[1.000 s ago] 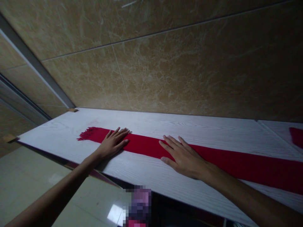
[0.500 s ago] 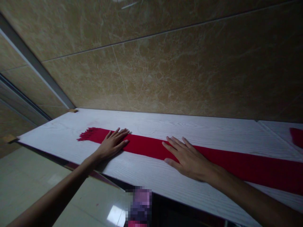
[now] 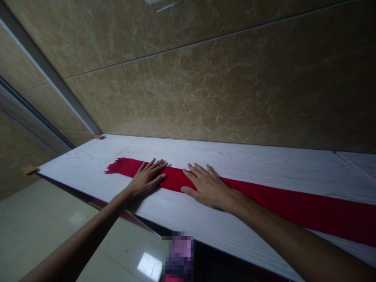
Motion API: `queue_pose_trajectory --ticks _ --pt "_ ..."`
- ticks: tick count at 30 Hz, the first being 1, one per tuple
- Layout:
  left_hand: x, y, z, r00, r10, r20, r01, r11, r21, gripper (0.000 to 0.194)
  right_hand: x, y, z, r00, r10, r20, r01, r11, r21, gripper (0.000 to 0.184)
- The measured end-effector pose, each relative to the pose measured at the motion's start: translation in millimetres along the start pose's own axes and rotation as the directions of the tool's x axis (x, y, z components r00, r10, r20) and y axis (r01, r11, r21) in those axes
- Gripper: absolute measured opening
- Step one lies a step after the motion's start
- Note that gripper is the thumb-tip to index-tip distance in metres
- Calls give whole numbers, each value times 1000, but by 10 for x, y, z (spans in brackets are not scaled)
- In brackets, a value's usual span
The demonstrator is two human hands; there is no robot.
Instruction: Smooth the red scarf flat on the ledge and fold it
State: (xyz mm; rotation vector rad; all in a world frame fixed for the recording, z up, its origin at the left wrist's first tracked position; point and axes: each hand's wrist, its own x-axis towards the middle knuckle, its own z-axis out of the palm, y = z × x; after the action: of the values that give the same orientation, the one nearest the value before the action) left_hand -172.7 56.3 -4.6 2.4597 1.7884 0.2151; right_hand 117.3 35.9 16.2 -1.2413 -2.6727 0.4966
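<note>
As a red scarf (image 3: 270,197) stretches across a white board (image 3: 176,150), fringe toward 9 o'clock and length leaving view toward 3, your left hand (image 3: 147,180) lies on it nearer the fringe, thumb and fingers apart. Your right hand (image 3: 207,187), fingers spread, lies on the cloth at its 3 o'clock side. A marbled wall (image 3: 211,90) rises at 12.

Scarf (image 3: 279,199) lay lengthwise on tabletop (image 3: 164,211), fringe (image 3: 115,166) at its left end. Left hand (image 3: 147,179) rested on scarf near fringe; right hand (image 3: 207,186) rested on it farther right. Wall (image 3: 220,86) stood behind tabletop; floor (image 3: 58,219) lay below, front left.
</note>
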Motion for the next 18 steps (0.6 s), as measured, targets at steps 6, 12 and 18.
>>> queue_pose_trajectory --ticks 6,12,18 --pt "9 -34 8 1000 12 2 -12 1000 -23 61 474 -225 141 994 -79 -78 81 996 21 70" --pt "11 -100 41 995 -8 -97 -3 995 -103 60 797 -329 257 994 -73 -78 77 996 42 68" --pt "-13 -117 50 964 -19 -266 -19 990 -137 50 805 -295 349 996 -63 -56 66 997 45 72"
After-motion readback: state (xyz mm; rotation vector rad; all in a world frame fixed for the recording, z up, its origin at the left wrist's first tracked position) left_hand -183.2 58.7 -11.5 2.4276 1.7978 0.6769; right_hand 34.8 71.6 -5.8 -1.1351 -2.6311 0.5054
